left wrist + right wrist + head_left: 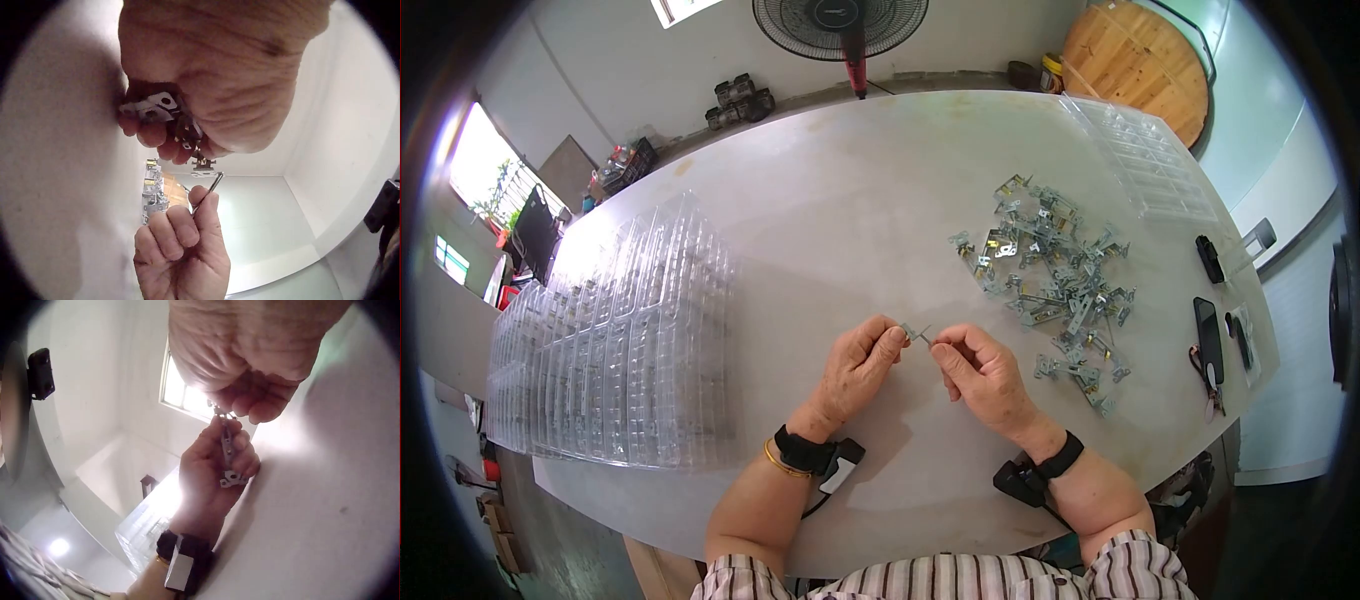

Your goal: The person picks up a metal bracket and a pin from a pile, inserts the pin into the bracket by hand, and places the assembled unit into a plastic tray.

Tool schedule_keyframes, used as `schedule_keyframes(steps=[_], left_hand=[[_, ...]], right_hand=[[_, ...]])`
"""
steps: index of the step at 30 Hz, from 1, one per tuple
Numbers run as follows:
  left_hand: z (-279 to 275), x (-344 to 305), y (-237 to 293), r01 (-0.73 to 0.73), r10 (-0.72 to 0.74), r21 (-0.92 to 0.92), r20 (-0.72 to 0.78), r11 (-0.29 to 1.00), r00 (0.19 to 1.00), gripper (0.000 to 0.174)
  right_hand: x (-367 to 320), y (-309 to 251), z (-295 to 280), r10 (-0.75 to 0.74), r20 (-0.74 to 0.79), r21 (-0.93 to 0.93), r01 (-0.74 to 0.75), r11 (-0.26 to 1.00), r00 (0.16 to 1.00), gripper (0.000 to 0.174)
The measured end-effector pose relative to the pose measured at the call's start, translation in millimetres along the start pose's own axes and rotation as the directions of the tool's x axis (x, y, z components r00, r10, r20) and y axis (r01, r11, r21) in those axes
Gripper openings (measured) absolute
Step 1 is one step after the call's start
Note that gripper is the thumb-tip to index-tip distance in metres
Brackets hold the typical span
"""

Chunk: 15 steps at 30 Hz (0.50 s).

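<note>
Near the middle of the table, my left hand grips a small stamped metal bracket, one end poking past the fingertips. In the left wrist view, most of that bracket lies inside the curled fingers, with brass-coloured bits showing. Close to its right, my right hand pinches a thin metal rod between thumb and forefinger. The rod's tip points at the bracket's protruding end. From the right wrist view, the bracket's long strip runs along the left palm. A heap of similar metal brackets lies to the right.
Stacked clear plastic trays stand on the left. Another clear tray lies at the far right. Along the right edge are a black clip-like object, a phone and scissors. A fan stands beyond the table.
</note>
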<state>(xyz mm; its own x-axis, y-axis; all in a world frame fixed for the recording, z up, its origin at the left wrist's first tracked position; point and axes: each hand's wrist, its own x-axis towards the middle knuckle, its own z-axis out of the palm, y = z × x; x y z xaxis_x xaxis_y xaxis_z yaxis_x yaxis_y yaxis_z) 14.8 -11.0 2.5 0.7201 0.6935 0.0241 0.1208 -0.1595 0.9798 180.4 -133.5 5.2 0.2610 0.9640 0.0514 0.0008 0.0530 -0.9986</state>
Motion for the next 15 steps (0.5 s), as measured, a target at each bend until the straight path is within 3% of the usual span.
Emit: schedule_keyframes(steps=[7, 9, 15], left_hand=[[0.6, 0.8, -5.6, -0.102, 0.104, 0.043, -0.033, 0.994, 0.994, 0.030], [0.4, 0.2, -1.6, -0.159, 0.164, 0.201, -0.008, 0.967, 0.986, 0.022], [3.8, -1.2, -1.0, -0.212, 0.213, 0.271, 0.028, 0.939, 0.977, 0.021]], right_hand=[[-1.3, -4.2, -0.2, 0.030, 0.015, 0.021, -0.030, 0.999, 0.999, 0.023], [-1.4, -5.0, 0.4, 0.025, 0.021, 0.029, -0.026, 0.999, 0.999, 0.023], [-1.8, -6.3, 1.0, 0.041, 0.053, 0.066, -0.045, 0.997, 0.998, 0.020]])
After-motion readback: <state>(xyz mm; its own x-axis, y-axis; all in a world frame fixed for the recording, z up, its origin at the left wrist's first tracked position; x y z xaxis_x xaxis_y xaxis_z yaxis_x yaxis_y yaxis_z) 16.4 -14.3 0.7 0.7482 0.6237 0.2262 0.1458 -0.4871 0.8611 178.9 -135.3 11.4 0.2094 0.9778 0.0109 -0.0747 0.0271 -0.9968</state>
